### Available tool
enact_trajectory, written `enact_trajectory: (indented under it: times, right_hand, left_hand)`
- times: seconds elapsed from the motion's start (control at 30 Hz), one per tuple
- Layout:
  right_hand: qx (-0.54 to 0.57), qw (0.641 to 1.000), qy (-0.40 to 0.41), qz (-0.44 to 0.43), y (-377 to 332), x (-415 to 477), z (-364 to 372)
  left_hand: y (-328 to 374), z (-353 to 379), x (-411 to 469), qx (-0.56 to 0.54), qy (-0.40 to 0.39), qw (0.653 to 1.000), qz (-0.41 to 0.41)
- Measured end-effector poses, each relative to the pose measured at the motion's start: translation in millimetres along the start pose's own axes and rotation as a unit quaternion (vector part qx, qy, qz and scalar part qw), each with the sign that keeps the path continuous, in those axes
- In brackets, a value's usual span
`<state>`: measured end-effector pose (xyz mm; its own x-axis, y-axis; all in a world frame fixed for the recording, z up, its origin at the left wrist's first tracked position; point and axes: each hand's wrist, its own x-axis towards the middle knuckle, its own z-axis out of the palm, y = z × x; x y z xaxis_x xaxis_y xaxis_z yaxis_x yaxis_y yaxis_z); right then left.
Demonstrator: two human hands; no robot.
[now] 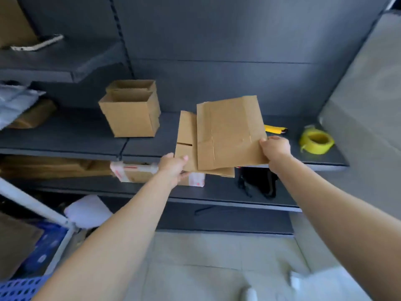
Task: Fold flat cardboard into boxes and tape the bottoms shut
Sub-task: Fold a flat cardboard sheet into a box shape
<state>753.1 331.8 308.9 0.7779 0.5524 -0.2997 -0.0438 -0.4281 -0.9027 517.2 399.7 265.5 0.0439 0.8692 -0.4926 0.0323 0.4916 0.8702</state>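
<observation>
Fingers of left hand (172, 168): curled round near-left corner of lower flat cardboard sheet (186, 131), thumb on top, grip firm. Right hand (275, 148): pinches right edge of upper flat cardboard sheet (230, 131), thumb on its face. The upper sheet overlaps the lower; both are held in the air over the front edge of the dark shelf (65, 137). On the shelf, left: two folded open-topped boxes (130, 118), one behind the other. On the shelf, right: yellow tape roll (316, 141); yellow-and-black tool (275, 128), partly hidden behind the upper sheet.
</observation>
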Motion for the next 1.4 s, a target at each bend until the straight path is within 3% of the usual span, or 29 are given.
enact_trajectory:
  times: [0.1,0.17,0.2,0.37,0.87,1.0,1.1,1.17,1.4]
  right_hand:
    - [0.102,0.993,0.039,0.036,2.0,39.6,-49.8]
    - [0.070,0.995,0.050,0.049,2.3,70.0,-78.1]
    - [0.118,0.989,0.066,0.062,4.5,85.7,-91.3]
    - [0.017,0.995,0.083,0.055,9.9,150.2,-137.6]
    - [-0.038,0.994,0.052,0.093,22.9,241.5,-131.1]
    - [-0.053,0.994,0.048,0.080,12.3,255.5,-119.0]
    - [-0.062,0.996,0.034,0.058,4.1,263.1,-109.5]
    - [-0.060,0.997,0.023,0.049,1.1,265.4,-103.6]
    - [-0.066,0.997,-0.027,-0.029,-26.6,267.1,-100.6]
  left_hand:
    - [1.9,69.3,13.6,0.032,-0.031,0.999,-0.028]
    - [-0.6,109.6,24.7,0.046,-0.039,0.997,-0.055]
    - [-2.4,127.5,30.4,0.052,-0.044,0.995,-0.068]
    - [-10.5,194.9,57.0,0.056,-0.040,0.992,-0.101]
    - [-12.8,246.2,117.2,0.099,0.038,0.985,-0.137]
    - [-7.4,248.8,129.2,0.239,0.065,0.965,-0.089]
    - [3.5,245.5,132.2,0.445,0.095,0.889,-0.045]
    - [14.0,247.1,132.0,0.518,0.103,0.849,-0.011]
    - [66.7,293.8,99.7,0.424,-0.042,0.891,0.155]
